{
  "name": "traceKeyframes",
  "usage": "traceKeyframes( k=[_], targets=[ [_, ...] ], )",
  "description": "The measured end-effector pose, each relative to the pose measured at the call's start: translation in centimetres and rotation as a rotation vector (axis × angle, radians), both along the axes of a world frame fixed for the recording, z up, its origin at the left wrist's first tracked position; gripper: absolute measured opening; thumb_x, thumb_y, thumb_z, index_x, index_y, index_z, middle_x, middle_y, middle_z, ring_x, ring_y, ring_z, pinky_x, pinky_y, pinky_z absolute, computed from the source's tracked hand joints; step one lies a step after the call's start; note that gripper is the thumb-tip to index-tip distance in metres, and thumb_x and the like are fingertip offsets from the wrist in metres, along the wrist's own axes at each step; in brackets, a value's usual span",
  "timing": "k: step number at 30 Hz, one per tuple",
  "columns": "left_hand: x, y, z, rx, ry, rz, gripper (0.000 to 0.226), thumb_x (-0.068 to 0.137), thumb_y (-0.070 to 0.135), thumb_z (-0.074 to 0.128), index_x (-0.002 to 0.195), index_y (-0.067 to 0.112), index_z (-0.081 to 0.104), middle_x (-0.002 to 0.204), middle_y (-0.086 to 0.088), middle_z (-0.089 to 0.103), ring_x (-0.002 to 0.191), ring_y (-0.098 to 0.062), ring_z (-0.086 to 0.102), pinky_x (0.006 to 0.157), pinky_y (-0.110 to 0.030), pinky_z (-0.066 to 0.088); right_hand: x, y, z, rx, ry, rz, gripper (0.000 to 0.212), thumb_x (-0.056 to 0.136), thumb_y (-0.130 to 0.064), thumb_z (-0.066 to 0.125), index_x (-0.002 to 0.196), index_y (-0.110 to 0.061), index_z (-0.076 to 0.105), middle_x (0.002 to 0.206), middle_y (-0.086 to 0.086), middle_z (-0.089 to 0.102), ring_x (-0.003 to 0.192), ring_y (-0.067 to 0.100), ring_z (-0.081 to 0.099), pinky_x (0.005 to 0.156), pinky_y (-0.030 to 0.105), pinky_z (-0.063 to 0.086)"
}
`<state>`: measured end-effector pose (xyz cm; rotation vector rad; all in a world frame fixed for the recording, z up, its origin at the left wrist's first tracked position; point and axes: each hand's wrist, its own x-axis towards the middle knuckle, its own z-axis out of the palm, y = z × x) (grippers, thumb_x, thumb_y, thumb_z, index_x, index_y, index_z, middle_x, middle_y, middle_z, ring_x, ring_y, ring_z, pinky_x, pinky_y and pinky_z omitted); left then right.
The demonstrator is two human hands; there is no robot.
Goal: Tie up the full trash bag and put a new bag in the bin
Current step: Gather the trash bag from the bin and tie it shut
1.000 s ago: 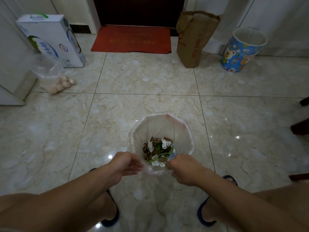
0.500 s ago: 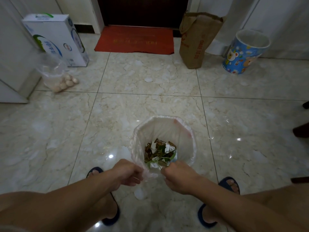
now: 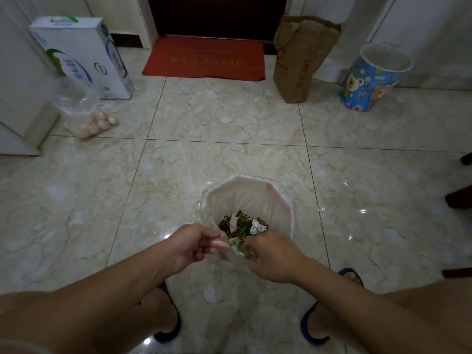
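your left hand is closed, pinching the near rim of the trash bag between fingers and thumb; your right hand is curled shut on the same rim just beside it. the trash bag stands on the floor at 6 o'clock, directly ahead of your feet, with its mouth open. risk: the film looks thin, so a hard pull at two close points could tear the rim. risk: the far rim at 12 o'clock of the mouth is not gathered, so a knot made now would likely leave a gap and let waste spill. contents: leaves, brown scraps and crumpled white paper, filling only the lower part. the patterned bin at 2 o'clock shows a white lining; whether anything lies inside cannot be told. a clear bag of eggs lies at 10 o'clock, beside a white carton. a brown paper bag stands at 1 o'clock.
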<state>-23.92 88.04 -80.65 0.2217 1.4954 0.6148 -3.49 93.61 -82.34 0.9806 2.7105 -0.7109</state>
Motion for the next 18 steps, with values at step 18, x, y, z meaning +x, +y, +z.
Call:
traceKeyframes(
  k=[18],
  targets=[
    [2.4, -0.2, -0.1, 0.039, -0.105, 0.147, 0.014, 0.093, 0.010, 0.058, 0.101, 0.003, 0.066, 0.075, -0.011, 0.073, 0.066, -0.019, 0.071, 0.058, -0.027, 0.058, -0.2, -3.6, -0.5, -0.077, 0.015, -0.106, 0.018, 0.084, -0.027, 0.058, 0.085, -0.017, 0.073, 0.081, 0.003, 0.074, 0.074, 0.021, 0.068, 0.071, 0.037, 0.057]
  ],
)
